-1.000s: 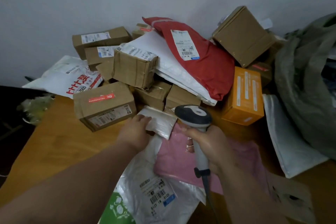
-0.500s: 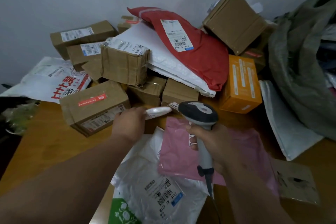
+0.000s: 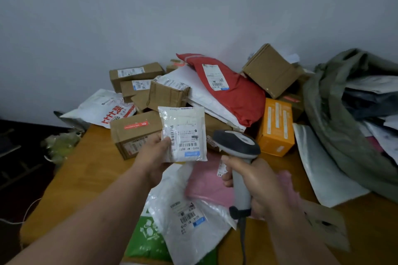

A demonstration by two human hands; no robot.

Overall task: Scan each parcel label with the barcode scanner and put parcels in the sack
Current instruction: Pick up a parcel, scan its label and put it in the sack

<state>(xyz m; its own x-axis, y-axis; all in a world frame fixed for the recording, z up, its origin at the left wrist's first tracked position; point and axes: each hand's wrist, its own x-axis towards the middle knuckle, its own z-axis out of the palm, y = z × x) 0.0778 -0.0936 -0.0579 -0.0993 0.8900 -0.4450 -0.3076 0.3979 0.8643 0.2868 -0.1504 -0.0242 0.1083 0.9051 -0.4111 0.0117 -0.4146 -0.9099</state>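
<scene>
Parcel (image 3: 183, 133): small, light, soft poly mailer, slippery. Left hand (image 3: 154, 157) pinches its lower-left edge, label up. Right hand (image 3: 256, 180) grips scanner (image 3: 237, 146).

White parcel (image 3: 183, 133) had a black barcode label with a blue strip. Scanner (image 3: 237, 153) was grey, darker on the head. Mailer bag (image 3: 230, 90) was red, small box (image 3: 276, 127) orange, flat bag (image 3: 206, 180) pink, sack (image 3: 336, 114) olive-green, table (image 3: 73, 178) yellow-brown wood, boxes (image 3: 135, 133) plain brown cardboard.
</scene>
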